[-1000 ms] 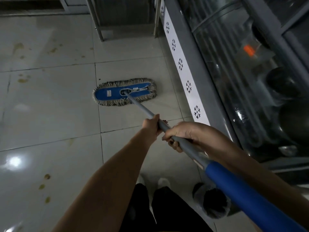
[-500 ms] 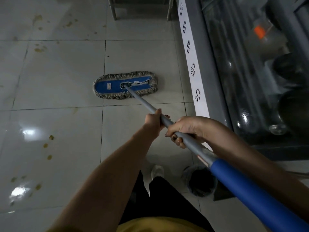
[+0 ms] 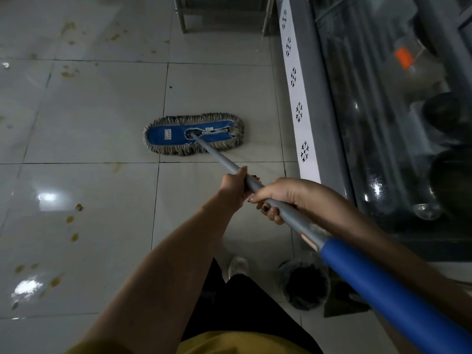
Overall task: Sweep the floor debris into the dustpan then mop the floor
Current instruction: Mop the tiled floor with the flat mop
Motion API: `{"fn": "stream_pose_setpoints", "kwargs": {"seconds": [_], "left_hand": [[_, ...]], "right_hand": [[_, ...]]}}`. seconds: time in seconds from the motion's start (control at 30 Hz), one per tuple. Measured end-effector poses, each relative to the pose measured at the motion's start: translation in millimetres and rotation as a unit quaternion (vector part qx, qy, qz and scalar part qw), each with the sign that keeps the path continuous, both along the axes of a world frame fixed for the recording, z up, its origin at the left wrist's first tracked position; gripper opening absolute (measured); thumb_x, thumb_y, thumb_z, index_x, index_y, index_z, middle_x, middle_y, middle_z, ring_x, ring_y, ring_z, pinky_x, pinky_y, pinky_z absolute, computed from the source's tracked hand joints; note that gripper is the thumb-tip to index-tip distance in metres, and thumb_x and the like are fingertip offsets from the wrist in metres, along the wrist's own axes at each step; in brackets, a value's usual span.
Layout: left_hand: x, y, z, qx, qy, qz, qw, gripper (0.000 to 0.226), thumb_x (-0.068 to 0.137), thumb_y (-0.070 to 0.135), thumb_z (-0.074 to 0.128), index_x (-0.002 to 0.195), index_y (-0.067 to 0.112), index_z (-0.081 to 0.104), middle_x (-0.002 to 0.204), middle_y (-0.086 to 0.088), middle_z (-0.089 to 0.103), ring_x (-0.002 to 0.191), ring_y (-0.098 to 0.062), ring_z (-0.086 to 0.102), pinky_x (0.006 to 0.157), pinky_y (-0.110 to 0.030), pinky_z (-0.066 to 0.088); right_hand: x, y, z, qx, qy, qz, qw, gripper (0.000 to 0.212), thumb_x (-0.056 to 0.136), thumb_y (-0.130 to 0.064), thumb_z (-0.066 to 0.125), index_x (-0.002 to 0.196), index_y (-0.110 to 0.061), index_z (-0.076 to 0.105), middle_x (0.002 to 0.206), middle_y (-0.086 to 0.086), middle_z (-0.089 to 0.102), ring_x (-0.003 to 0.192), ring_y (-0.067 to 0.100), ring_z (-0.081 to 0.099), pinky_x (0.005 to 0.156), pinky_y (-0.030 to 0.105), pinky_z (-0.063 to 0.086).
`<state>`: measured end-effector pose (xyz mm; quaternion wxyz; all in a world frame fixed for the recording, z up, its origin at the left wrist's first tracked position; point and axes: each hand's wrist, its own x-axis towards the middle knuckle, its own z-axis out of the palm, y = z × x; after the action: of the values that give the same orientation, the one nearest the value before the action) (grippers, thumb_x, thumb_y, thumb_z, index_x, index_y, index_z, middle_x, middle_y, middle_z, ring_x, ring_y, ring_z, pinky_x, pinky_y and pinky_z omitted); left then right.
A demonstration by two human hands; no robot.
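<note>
A flat mop head point(image 3: 193, 134), blue on top with a grey fringe, lies on the pale tiled floor point(image 3: 97, 118) ahead of me. Its grey handle point(image 3: 219, 159) runs back toward me and turns into a blue grip point(image 3: 383, 297) at the lower right. My left hand point(image 3: 233, 186) grips the grey handle further down the shaft. My right hand point(image 3: 278, 198) holds it just behind, fingers wrapped round. Brownish stains point(image 3: 74, 221) dot the floor to the left. No dustpan is in view.
A glass-fronted display cooler point(image 3: 383, 123) with a white snowflake strip point(image 3: 297, 111) runs along the right. A small black bin point(image 3: 305, 284) stands by my feet. Metal legs of a stand point(image 3: 181, 19) are at the top. More stains point(image 3: 69, 72) mark the far left tiles.
The mop head has slid back toward me along the cooler, now close to the tile joint. Both hands keep the same hold on the handle.
</note>
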<state>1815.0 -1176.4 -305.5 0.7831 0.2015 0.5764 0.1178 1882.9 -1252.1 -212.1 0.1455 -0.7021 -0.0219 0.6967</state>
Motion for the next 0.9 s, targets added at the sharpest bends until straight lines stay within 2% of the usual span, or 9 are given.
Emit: {"fn": "stream_pose_setpoints", "kwargs": {"seconds": [0.17, 0.33, 0.5, 0.63, 0.9], "left_hand": [[12, 20, -4, 0.001, -0.014, 0.015, 1.000, 0.023, 0.094, 0.017, 0.054, 0.080, 0.001, 0.048, 0.069, -0.013, 0.062, 0.056, -0.017, 0.064, 0.040, -0.026, 0.053], [19, 57, -5, -0.003, -0.027, 0.028, 0.999, 0.023, 0.094, 0.018, 0.055, 0.083, -0.001, 0.047, 0.071, -0.015, 0.062, 0.043, -0.015, 0.065, 0.037, -0.026, 0.051], [17, 117, -10, -0.017, -0.021, 0.040, 0.999, 0.022, 0.094, 0.019, 0.055, 0.083, 0.001, 0.047, 0.071, -0.013, 0.061, 0.057, -0.019, 0.063, 0.039, -0.026, 0.052], [15, 174, -11, -0.024, -0.011, 0.044, 0.999, 0.026, 0.095, 0.022, 0.053, 0.081, 0.001, 0.048, 0.070, -0.012, 0.060, 0.060, -0.019, 0.060, 0.047, -0.029, 0.051], [23, 287, 10, -0.030, -0.049, -0.004, 0.998, 0.025, 0.096, 0.018, 0.052, 0.079, -0.001, 0.050, 0.071, -0.011, 0.057, 0.060, -0.018, 0.057, 0.038, -0.020, 0.048]], "right_hand": [[13, 21, 2, -0.019, -0.022, 0.042, 0.999, 0.030, 0.092, -0.015, 0.055, 0.065, -0.008, 0.045, 0.036, 0.000, 0.045, 0.024, 0.007, 0.040, 0.030, 0.012, 0.036], [22, 60, 0, -0.019, -0.037, 0.061, 0.997, 0.029, 0.093, -0.014, 0.055, 0.066, -0.008, 0.045, 0.034, 0.000, 0.045, 0.023, 0.008, 0.040, 0.030, 0.012, 0.036], [16, 119, -10, -0.007, -0.048, 0.055, 0.997, 0.029, 0.092, -0.014, 0.055, 0.066, -0.008, 0.045, 0.032, -0.001, 0.044, 0.022, 0.007, 0.040, 0.031, 0.011, 0.036], [10, 178, -13, 0.003, -0.064, 0.057, 0.996, 0.028, 0.091, -0.014, 0.056, 0.066, -0.007, 0.046, 0.031, -0.001, 0.045, 0.022, 0.009, 0.042, 0.031, 0.012, 0.037], [24, 298, -11, 0.005, -0.051, 0.034, 0.998, 0.037, 0.092, -0.028, 0.058, 0.065, -0.009, 0.042, 0.029, -0.002, 0.040, 0.020, 0.006, 0.037, 0.029, 0.009, 0.032]]}}
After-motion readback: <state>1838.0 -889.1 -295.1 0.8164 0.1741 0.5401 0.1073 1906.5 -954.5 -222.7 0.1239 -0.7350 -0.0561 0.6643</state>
